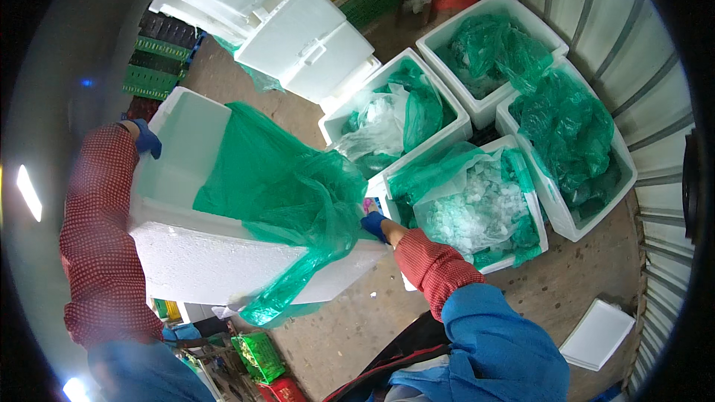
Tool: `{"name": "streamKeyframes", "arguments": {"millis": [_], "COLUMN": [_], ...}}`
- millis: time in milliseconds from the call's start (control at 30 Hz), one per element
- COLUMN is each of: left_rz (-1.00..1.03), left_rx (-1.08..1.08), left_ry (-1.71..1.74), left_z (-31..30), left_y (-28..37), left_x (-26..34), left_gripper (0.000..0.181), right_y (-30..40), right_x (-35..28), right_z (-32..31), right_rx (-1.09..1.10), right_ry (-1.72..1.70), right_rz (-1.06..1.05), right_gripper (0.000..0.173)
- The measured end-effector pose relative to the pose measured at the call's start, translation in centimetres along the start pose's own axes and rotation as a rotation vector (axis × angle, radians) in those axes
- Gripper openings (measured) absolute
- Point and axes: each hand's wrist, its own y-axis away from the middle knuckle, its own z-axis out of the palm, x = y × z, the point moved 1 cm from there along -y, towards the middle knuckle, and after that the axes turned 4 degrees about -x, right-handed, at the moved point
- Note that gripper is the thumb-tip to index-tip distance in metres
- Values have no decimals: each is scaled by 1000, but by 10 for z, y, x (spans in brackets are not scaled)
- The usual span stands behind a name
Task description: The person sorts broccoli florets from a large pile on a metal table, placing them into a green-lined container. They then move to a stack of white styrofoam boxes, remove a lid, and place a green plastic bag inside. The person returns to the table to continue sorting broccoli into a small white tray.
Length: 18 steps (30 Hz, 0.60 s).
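Note:
A large white foam box (pixel 223 262) is before me, with a thin green plastic bag (pixel 262 162) spread inside it and hanging over its near wall. My left hand (pixel 146 138), in a blue glove, grips the box's rim at the left end. At the opposite end, my right hand (pixel 376 225), also gloved in blue, holds the box's edge beside the gathered bag; its fingertips are partly hidden. Close to that hand stands a foam box holding crushed ice (pixel 475 206) in a clear and green plastic liner.
Foam boxes with green liners stand at centre (pixel 466 129), back (pixel 486 114) and right (pixel 578 231). Stacked foam boxes (pixel 301 39) rise at the top. A foam lid (pixel 596 335) lies by the corrugated wall (pixel 665 201). A green basket (pixel 260 357) is below left.

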Motion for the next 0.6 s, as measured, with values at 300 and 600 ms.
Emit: {"name": "streamKeyframes", "arguments": {"millis": [300, 600], "left_rz": [24, 133], "left_rx": [-1, 142], "left_ry": [-151, -153], "left_z": [-52, -51], "left_y": [16, -18], "left_x": [61, 86], "left_gripper": [65, 72], "right_y": [-37, -34], "right_x": [19, -11], "right_z": [23, -4], "right_rx": [-85, 48], "right_ry": [68, -15], "right_rz": [-246, -121], "right_gripper": [33, 34]}}
